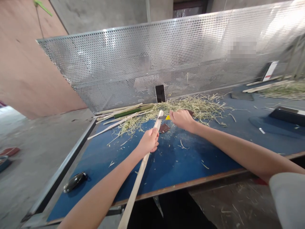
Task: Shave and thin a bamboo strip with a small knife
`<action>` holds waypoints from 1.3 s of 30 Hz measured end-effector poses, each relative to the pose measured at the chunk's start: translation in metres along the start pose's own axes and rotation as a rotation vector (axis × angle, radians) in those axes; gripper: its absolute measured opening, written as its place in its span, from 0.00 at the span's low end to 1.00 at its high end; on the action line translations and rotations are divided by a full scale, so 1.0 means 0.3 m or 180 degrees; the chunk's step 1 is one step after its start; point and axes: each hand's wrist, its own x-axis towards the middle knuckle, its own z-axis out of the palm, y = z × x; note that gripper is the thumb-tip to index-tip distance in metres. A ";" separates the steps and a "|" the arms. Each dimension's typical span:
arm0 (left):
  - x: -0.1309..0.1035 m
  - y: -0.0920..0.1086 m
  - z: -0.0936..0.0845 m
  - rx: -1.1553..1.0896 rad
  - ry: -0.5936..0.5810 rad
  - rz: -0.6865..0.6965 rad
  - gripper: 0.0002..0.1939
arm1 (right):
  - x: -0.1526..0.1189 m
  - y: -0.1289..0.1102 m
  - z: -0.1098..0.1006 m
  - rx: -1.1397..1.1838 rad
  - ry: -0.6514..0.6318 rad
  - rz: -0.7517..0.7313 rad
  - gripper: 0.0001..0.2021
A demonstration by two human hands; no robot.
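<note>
My left hand (pixel 149 141) is closed around a long pale wooden strip (pixel 140 173), below its upper end. The strip slants from the bottom edge up to the middle of the blue table (pixel 166 171). In my right hand (pixel 182 120) is a knife with a yellow part (pixel 168 117); its blade lies against the strip near the top end. A brown piece (pixel 164 128) rests on the table just under the blade. Behind both hands spreads a heap of thin pale shavings (pixel 197 106).
A phone (pixel 160 93) leans on the perforated metal panel (pixel 133 63). Left of the heap lie a green bamboo piece (pixel 133 111) and pale strips. A dark glossy object (pixel 75 182) sits at the table's left. At the right is a black block (pixel 288 115).
</note>
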 end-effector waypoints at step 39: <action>-0.011 0.074 -0.059 -0.0201 -0.1181 -0.0015 0.15 | 0.037 0.151 0.018 0.0535 -0.0099 0.0209 0.28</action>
